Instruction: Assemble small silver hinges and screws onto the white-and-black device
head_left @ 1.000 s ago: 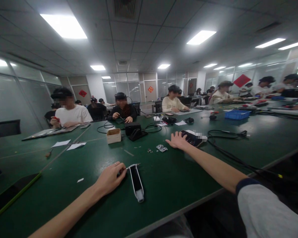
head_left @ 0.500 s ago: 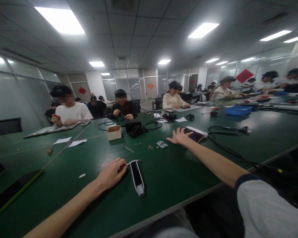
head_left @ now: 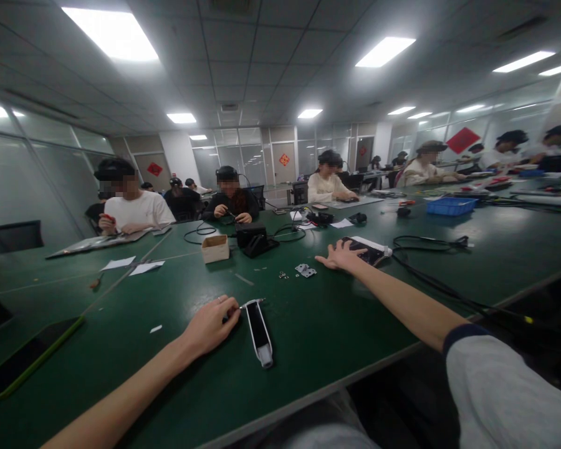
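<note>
My left hand (head_left: 214,323) rests on the green table with its fingers curled in. Its fingertips meet one end of a thin metal rod at the top of a long white frame (head_left: 268,355) with a dark hollow inside. What the fingers pinch, if anything, is hidden. Farther off, my right hand (head_left: 343,255) lies spread and flat, fingers stretched over a flat dark device (head_left: 371,254) with a white edge. Left of that hand lie a grey metal bracket (head_left: 305,270) and several tiny metal parts (head_left: 283,275).
A small cardboard box (head_left: 215,251) and a black stand (head_left: 252,242) are ahead. Black cables (head_left: 416,271) run along the right, near a blue tray (head_left: 451,207). A green-edged phone (head_left: 28,358) lies at left. Several people sit across the table.
Both hands hold nearly the same places. The view has shifted very slightly. Across the table, the hands of a person in a cream top have moved a little.
</note>
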Demonstrator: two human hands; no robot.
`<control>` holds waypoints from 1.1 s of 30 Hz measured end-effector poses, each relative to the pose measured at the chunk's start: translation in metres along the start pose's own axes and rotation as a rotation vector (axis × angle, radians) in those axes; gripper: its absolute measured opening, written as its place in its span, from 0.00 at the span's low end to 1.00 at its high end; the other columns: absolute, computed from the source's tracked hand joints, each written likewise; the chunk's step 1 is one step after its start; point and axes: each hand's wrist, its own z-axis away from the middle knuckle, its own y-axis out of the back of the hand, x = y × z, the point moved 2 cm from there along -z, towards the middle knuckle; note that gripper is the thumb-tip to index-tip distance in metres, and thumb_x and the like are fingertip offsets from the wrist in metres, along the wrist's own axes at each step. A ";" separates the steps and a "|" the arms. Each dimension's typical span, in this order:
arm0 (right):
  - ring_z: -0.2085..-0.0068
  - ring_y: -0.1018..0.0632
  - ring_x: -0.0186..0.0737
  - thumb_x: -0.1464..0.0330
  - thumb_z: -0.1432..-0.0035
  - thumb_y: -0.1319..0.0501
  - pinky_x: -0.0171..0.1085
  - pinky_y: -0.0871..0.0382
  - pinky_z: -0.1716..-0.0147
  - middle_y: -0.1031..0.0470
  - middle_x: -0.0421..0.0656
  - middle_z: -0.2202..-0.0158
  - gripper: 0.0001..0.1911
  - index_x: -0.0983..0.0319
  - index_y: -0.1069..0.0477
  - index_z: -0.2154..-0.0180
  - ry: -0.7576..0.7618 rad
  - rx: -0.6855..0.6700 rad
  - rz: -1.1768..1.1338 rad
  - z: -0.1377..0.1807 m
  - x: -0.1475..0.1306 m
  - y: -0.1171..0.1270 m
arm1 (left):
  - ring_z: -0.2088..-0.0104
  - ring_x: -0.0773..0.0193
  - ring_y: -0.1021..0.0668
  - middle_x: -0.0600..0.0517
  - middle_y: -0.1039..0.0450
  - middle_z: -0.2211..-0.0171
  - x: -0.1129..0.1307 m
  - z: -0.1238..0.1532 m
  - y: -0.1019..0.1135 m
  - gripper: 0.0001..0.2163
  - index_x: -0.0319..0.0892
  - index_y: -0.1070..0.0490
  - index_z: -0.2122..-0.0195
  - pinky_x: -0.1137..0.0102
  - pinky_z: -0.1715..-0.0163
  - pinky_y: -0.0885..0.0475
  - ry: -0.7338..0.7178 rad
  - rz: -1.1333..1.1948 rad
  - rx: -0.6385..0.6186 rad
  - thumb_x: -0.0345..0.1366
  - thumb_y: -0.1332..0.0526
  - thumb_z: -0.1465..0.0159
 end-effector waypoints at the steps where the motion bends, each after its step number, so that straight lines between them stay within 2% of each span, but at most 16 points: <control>1: 0.38 0.63 0.75 0.40 0.45 0.61 0.79 0.68 0.57 0.64 0.59 0.34 0.45 0.63 0.50 0.36 0.008 0.005 0.000 0.000 0.000 0.000 | 0.68 0.60 0.27 0.49 0.30 0.66 0.000 0.000 0.000 0.12 0.43 0.31 0.65 0.67 0.67 0.34 0.000 -0.002 0.001 0.41 0.51 0.35; 9: 0.38 0.62 0.73 0.40 0.44 0.61 0.79 0.66 0.56 0.61 0.58 0.34 0.44 0.62 0.49 0.37 0.100 0.099 0.025 0.009 -0.012 0.003 | 0.68 0.61 0.27 0.49 0.30 0.66 0.001 -0.001 0.001 0.12 0.43 0.31 0.65 0.67 0.66 0.34 0.012 -0.005 -0.005 0.40 0.51 0.34; 18: 0.37 0.61 0.71 0.42 0.42 0.61 0.76 0.66 0.52 0.61 0.59 0.34 0.43 0.64 0.50 0.36 0.180 0.072 0.013 0.029 -0.025 0.010 | 0.68 0.60 0.27 0.49 0.29 0.66 0.002 0.000 0.002 0.12 0.43 0.31 0.65 0.67 0.66 0.33 0.013 0.014 -0.010 0.41 0.51 0.35; 25: 0.37 0.62 0.71 0.42 0.42 0.62 0.75 0.66 0.52 0.62 0.59 0.34 0.43 0.64 0.51 0.36 0.190 0.061 0.010 0.032 -0.026 0.009 | 0.68 0.60 0.27 0.49 0.29 0.66 0.002 0.000 0.002 0.12 0.43 0.31 0.65 0.66 0.65 0.32 0.015 0.011 -0.005 0.42 0.51 0.35; 33: 0.37 0.56 0.69 0.45 0.40 0.61 0.71 0.66 0.49 0.54 0.61 0.36 0.40 0.67 0.45 0.39 0.282 0.145 -0.012 0.040 -0.034 0.016 | 0.68 0.61 0.27 0.50 0.29 0.67 0.001 0.000 0.001 0.12 0.43 0.31 0.66 0.68 0.66 0.33 0.008 0.016 0.011 0.41 0.50 0.35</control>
